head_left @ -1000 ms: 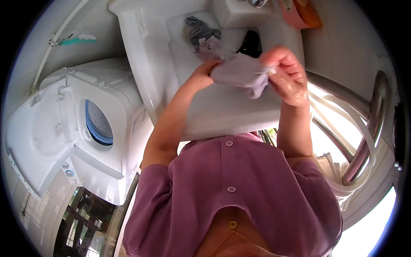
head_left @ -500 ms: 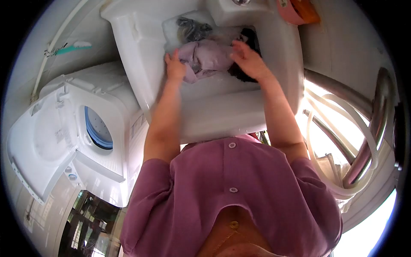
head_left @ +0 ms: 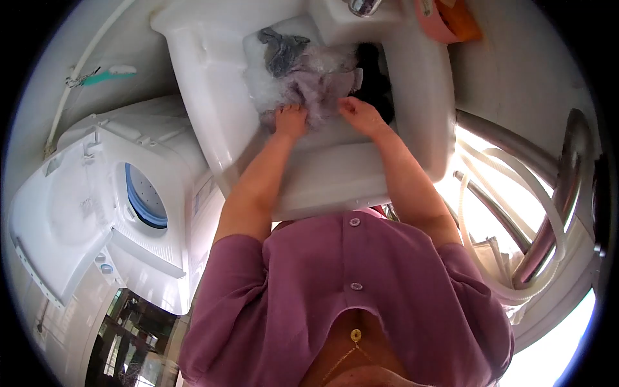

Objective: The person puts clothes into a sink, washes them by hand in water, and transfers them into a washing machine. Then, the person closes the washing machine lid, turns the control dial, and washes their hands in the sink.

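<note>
A wet, light purple garment (head_left: 316, 87) lies bunched in sudsy water in the white sink (head_left: 222, 84). My left hand (head_left: 291, 120) is at its near left part, fingers curled down into the cloth and the tips hidden. At the garment's near right side, my right hand (head_left: 362, 115) is closed, with the fingertips pinched at the cloth's edge. Beyond my left hand, a grey cloth (head_left: 282, 51) floats at the far left of the basin. Dark cloth (head_left: 374, 77) lies along the right side of the basin, past my right hand.
A metal tap (head_left: 364, 6) stands at the sink's far edge. An orange and pink holder (head_left: 448, 19) hangs at the far right. On the left is a white washing machine (head_left: 151, 193) with its lid raised. A pale hose (head_left: 548, 219) loops around metal pipes on the right.
The garment, earlier spread between my hands, is now bunched lower in the stirred water. Both hands have come nearer to me and closer together, and the right one has closed.
</note>
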Demonstrator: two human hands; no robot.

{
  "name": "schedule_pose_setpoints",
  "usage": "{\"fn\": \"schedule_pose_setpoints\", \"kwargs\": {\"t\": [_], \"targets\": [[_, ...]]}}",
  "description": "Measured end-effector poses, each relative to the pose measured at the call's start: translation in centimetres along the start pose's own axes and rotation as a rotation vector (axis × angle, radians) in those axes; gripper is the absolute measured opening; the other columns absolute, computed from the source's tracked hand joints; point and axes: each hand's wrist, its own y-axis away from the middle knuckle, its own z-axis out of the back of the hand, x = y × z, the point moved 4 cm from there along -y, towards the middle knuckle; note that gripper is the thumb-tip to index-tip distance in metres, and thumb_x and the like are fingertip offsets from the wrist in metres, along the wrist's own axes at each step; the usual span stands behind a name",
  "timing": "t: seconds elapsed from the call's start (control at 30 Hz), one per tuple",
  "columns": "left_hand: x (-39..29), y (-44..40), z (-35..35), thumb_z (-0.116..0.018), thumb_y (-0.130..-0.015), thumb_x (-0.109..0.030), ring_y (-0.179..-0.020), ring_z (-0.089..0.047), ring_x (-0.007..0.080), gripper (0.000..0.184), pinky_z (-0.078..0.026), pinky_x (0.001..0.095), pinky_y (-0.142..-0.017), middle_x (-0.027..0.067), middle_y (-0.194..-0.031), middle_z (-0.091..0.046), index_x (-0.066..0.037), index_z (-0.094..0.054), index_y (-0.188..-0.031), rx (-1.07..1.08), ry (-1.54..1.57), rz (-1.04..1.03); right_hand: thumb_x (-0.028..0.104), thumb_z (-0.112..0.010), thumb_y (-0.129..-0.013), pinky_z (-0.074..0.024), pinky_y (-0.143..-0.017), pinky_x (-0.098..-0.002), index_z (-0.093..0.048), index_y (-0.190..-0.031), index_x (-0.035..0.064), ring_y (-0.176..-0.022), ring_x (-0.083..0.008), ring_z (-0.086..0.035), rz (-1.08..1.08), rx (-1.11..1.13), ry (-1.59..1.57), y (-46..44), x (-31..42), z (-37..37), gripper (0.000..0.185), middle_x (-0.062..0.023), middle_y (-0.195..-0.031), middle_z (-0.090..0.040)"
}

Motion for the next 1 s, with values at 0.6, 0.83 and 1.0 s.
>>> {"fn": "schedule_pose_setpoints", "kwargs": {"t": [0.6,0.83,1.0], "targets": [[2.4,10.8,24.1,-0.089,-0.053,-0.034,-0.127,-0.04,0.03,0.099,-0.037,0.0404,-0.104,0.0117,-0.139,-0.041,-0.009,-0.041,-0.136,-0.476,1.278,-0.592,0.009,-0.063,-0.079,-0.0492,-0.079,-0.029,-0.058,-0.119,0.0037,-0.092,-0.0125,-0.059,0.471,-0.018,-0.404,9.0,22.9,8.3,0.041,-0.0043,-0.103,-0.065],[1.5,6.0,18.6,-0.084,-0.066,-0.023,-0.103,-0.059,0.0169,0.061,-0.045,0.0311,-0.091,0.0075,-0.112,-0.064,-0.007,-0.059,-0.119,-0.129,1.51,-0.388,0.019,-0.071,-0.082,-0.0455,-0.082,-0.0275,-0.061,-0.108,0.0031,-0.091,-0.0124,-0.058,0.51,-0.067,-0.642,11.5,29.8,11.2,0.033,-0.0013,-0.098,-0.064],[2.1,7.0,16.5,-0.081,-0.071,-0.029,-0.099,-0.06,0.0159,0.052,-0.045,0.0296,-0.089,0.006,-0.104,-0.067,-0.005,-0.063,-0.113,0.005,1.583,-0.212,0.015,-0.07,-0.08,-0.0448,-0.084,-0.0296,-0.06,-0.11,0.0005,-0.095,-0.0163,-0.058,0.447,-0.118,-0.831,10.1,28.4,11.7,0.035,-0.0048,-0.102,-0.063]]}}
